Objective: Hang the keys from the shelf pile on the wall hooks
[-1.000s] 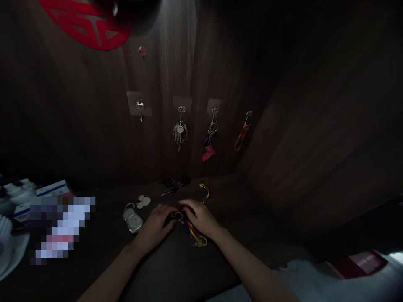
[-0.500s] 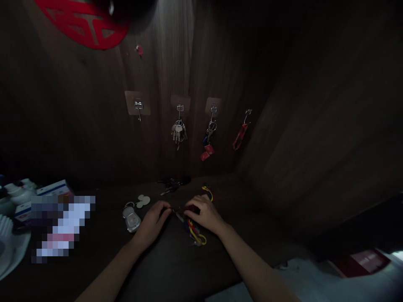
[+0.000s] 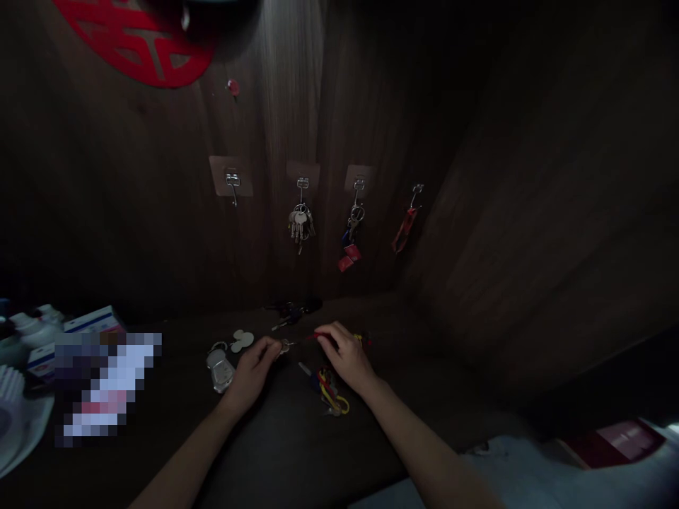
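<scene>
My left hand is closed, thumb against fingers, on small metal keys just above the dark shelf. My right hand pinches a thin red strap that seems to run toward those keys; the link is too dim to make out. Below the right hand lies a key bunch with a yellow and red cord. Left of my left hand are a silver car-shaped keychain and a pale, round-lobed tag. Dark keys lie behind, near the wall.
On the wall are a bare hook, a hanging key bunch, keys with red tags and a red strip on a hook. Boxes, white bottles and a white dish stand left.
My right hand has risen slightly, and the red strap now shows between the hands. The keys at my left fingertips show more clearly. The corded bunch stays on the shelf.
</scene>
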{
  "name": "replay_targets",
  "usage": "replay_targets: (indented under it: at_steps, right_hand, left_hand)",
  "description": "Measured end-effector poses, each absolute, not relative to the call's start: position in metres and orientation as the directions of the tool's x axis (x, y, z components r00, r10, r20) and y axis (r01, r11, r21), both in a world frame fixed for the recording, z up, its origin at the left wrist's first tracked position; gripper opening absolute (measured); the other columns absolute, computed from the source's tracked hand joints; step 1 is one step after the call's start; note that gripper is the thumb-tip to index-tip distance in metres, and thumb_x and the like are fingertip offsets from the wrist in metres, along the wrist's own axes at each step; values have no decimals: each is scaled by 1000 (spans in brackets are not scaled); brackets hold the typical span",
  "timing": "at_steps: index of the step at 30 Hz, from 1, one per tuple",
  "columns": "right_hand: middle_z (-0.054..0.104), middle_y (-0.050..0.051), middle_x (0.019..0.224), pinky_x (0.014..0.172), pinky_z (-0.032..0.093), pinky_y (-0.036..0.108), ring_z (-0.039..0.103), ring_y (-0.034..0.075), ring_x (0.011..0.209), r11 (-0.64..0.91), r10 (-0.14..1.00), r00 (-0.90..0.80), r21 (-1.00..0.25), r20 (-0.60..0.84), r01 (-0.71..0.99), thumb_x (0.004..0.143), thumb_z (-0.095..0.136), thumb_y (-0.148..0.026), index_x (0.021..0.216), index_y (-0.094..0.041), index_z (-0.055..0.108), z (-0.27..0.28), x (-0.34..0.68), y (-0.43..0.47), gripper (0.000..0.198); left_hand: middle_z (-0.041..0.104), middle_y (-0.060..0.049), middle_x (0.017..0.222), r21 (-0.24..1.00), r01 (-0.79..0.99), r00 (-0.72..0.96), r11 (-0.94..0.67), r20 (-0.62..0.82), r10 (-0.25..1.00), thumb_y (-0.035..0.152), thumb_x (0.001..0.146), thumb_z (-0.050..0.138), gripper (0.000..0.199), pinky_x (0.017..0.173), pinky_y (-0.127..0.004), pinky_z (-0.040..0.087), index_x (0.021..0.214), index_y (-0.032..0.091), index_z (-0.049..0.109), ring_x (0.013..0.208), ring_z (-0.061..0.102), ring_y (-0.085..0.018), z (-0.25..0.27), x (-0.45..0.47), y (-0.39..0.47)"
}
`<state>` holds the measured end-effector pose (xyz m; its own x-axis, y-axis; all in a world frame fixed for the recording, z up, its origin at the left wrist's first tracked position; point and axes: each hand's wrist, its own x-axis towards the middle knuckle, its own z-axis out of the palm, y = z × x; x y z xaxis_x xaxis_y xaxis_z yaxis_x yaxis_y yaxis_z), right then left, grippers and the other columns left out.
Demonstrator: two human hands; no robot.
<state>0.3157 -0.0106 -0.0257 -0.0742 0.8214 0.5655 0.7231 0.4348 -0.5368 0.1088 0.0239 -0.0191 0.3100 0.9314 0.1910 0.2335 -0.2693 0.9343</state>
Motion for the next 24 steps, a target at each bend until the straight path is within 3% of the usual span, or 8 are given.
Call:
replay_targets:
  at_steps: [5,11,17,24]
  right_hand:
    - [60,3,84,71,44,26,60,16,78,437,812,-97,-488,576,756,93,39,-27,93,-23,57,-26,311,-12,18]
    - [59,2,80,67,42,24,59,15,73,436,829,-134,-477,544,763,94,37,-29,87,-22,56,-26,309,-13,21]
    - [59,2,76,64,40,23,57,14,70,442,843,-159,-492,514,750,95,35,-29,82,-21,55,-24,306,-14,25]
    - [65,2,80,67,43,25,61,15,74,424,865,-168,-509,473,749,93,43,-31,85,-22,59,-22,307,-17,20]
  left_hand:
    - [56,3,62,963,168,275,-209,158,948,42,80,50,30,69,-26,41,57,23,54,67,52,-18,-15,108,24]
    - [71,-2,90,993,34,249,-112,100,963,46,78,53,35,93,-32,35,52,23,57,99,57,-25,-15,106,25]
    - [70,-2,70,986,-162,311,47,6,950,57,73,58,42,89,-33,44,50,22,53,85,66,-22,-22,109,27]
    - [73,-5,80,935,-303,379,183,-58,923,54,75,60,43,85,-39,52,52,19,51,83,69,-22,-26,106,27]
